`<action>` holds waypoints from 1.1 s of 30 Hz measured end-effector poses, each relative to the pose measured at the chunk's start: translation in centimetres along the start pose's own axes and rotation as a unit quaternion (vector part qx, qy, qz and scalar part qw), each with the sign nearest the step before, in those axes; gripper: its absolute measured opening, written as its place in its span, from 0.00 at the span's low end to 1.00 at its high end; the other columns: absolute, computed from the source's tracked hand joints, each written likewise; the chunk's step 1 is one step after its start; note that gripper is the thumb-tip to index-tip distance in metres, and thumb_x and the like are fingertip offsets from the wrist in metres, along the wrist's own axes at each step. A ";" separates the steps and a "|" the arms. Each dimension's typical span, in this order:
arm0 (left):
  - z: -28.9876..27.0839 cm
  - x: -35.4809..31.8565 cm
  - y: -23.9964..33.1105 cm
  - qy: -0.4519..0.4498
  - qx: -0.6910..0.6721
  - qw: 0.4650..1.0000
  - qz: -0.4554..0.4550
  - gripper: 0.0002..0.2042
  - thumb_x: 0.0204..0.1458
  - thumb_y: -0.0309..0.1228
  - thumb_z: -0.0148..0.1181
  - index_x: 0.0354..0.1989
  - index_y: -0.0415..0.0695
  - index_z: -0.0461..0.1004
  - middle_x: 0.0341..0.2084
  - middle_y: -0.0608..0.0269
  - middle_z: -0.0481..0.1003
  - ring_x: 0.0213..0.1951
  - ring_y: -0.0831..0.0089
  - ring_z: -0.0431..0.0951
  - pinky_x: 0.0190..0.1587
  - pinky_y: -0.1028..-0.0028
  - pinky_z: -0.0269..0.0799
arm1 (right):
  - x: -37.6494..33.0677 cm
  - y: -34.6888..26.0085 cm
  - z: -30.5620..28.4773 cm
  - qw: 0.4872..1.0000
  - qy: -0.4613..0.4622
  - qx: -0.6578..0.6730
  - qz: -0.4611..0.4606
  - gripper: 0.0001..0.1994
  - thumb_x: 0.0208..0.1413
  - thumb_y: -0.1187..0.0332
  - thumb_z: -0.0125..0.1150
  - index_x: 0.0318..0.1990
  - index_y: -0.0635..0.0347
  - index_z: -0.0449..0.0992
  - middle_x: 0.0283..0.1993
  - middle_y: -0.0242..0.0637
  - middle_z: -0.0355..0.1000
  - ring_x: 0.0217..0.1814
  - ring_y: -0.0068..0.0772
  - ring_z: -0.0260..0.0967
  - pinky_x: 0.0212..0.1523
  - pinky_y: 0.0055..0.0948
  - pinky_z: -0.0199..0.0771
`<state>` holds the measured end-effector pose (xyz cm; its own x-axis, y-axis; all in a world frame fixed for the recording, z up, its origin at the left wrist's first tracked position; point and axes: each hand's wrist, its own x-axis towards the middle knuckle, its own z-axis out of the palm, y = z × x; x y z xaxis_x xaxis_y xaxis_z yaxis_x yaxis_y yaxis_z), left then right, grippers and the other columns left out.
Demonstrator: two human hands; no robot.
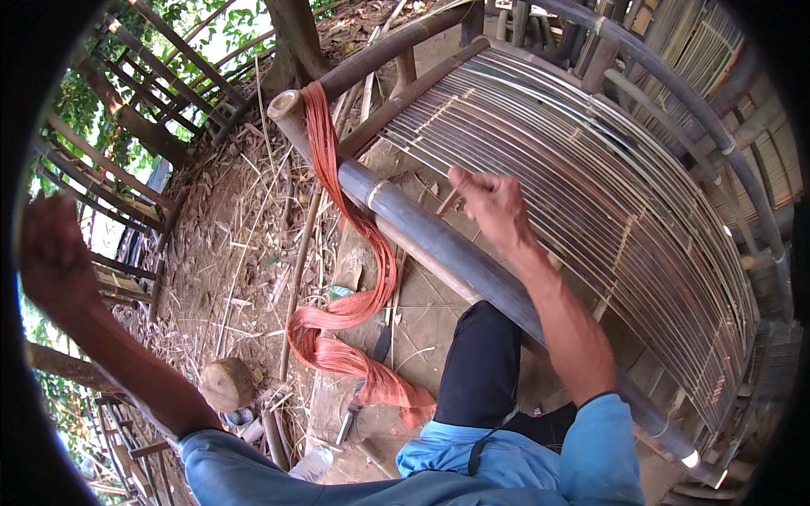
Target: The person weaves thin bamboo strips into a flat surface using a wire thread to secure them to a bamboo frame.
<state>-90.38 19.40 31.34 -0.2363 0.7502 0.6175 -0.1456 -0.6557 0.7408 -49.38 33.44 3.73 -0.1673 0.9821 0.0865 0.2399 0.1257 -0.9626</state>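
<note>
My right hand [494, 209] is raised above the bamboo rail, with its fingers curled closed and the thumb pressed against them. Anything pinched there is too thin or too hidden to make out. Far out at the left rim, my left hand [57, 253] is lifted, dark and somewhat blurred. Its fingers look curled in, and what they may hold does not show. Between the hands, a long hank of orange-red fibre [371, 244] drapes over the thick bamboo pole [413, 211], winds downward and ends beside my knee. Neither hand touches the hank's visible part.
A slatted bamboo bench [582, 185] fills the right side behind the pole. A knife [348, 420] lies near the hank's lower end, by a clear plastic bottle [313, 464]. A cut log [226, 384] stands on the leaf-strewn ground. Bamboo fencing [126, 181] runs along the left.
</note>
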 end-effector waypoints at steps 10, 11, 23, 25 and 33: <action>2.0 -3.3 -29.6 -0.055 0.436 0.881 -0.174 0.17 0.60 0.42 0.63 0.44 0.39 0.82 0.24 0.68 0.78 0.24 0.83 0.70 0.25 0.76 0.65 | 2.3 1.7 0.4 0.879 -0.160 -0.430 -0.126 0.13 0.54 0.62 0.67 0.30 0.65 0.82 0.29 0.55 0.77 0.33 0.55 0.78 0.39 0.46 0.78; 4.8 -5.2 -32.6 -0.068 0.435 0.886 -0.145 0.16 0.60 0.41 0.62 0.42 0.38 0.82 0.24 0.63 0.80 0.23 0.81 0.71 0.27 0.74 0.68 | 2.6 1.6 0.4 0.879 -0.162 -0.432 -0.126 0.13 0.54 0.62 0.67 0.30 0.65 0.82 0.29 0.55 0.77 0.33 0.55 0.78 0.39 0.46 0.78; 9.9 -10.2 -44.0 -0.075 0.561 0.813 -0.136 0.17 0.57 0.42 0.56 0.30 0.40 0.82 0.30 0.37 0.79 0.37 0.41 0.79 0.44 0.51 0.74 | 7.7 5.4 4.3 0.851 -0.135 -0.451 -0.232 0.10 0.53 0.70 0.67 0.23 0.61 0.77 0.21 0.41 0.74 0.22 0.37 0.74 0.21 0.38 0.73; 9.8 -10.2 -43.9 -0.065 0.552 0.819 -0.143 0.18 0.58 0.43 0.56 0.30 0.39 0.81 0.29 0.35 0.78 0.34 0.39 0.79 0.41 0.50 0.75 | 7.5 4.8 5.2 0.830 -0.115 -0.456 -0.299 0.09 0.54 0.70 0.67 0.23 0.61 0.77 0.20 0.41 0.73 0.21 0.35 0.73 0.19 0.37 0.72; 8.8 -10.2 -44.1 -0.057 0.563 0.817 -0.105 0.18 0.58 0.43 0.56 0.30 0.38 0.80 0.27 0.35 0.77 0.34 0.40 0.78 0.42 0.51 0.73 | 0.8 2.8 0.3 0.863 -0.112 -0.475 -0.131 0.20 0.57 0.56 0.62 0.20 0.63 0.79 0.18 0.50 0.73 0.21 0.53 0.73 0.26 0.47 0.74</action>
<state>-73.07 41.38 -5.29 -0.2189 0.8816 0.4181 0.8211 -0.0650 0.5670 -49.10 34.52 1.07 -0.4894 0.8644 0.1152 0.8238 0.5016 -0.2641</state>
